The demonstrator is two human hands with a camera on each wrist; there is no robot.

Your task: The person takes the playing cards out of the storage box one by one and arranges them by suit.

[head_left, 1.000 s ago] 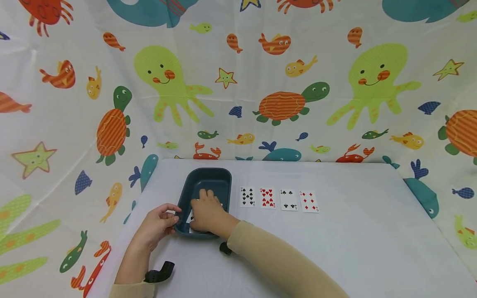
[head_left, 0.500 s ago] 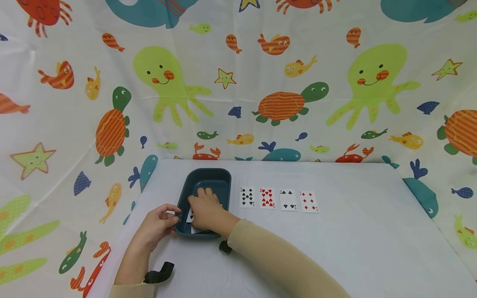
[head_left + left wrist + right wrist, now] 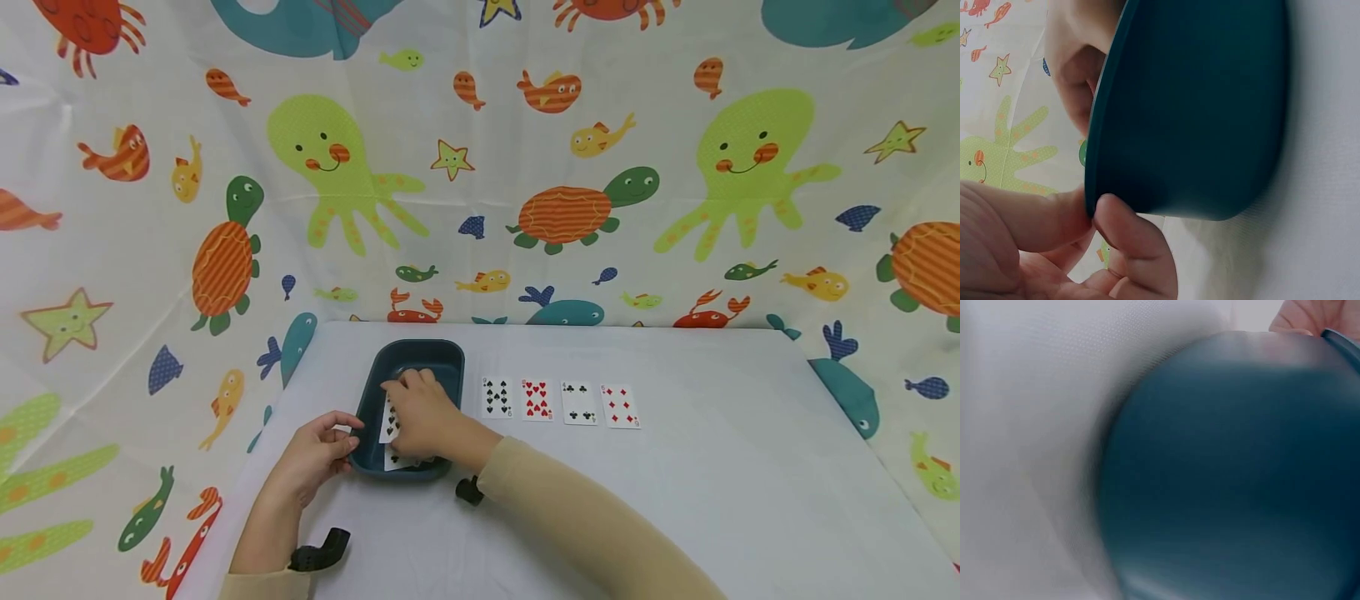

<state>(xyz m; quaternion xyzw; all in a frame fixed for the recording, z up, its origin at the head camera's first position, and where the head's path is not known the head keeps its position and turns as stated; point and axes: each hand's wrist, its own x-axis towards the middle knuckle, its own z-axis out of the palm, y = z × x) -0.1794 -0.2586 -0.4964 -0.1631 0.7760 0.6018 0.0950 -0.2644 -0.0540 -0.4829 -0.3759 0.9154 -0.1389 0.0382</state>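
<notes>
White table (image 3: 675, 483): one dark-blue tray (image 3: 429, 353), left, rim pinched by the left hand (image 3: 318, 454); in it, playing cards (image 3: 388, 423), I judge light, slick, bendable, best edge-held, partly under the right hand (image 3: 426, 414), its grip I cannot tell.

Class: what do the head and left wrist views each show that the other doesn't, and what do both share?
Only head: four cards in a row on the table, more cards inside the tray. Only left wrist: the tray's outer side wall close up. Both: the tray, left hand at its rim, right hand and sea-animal backdrop.
</notes>
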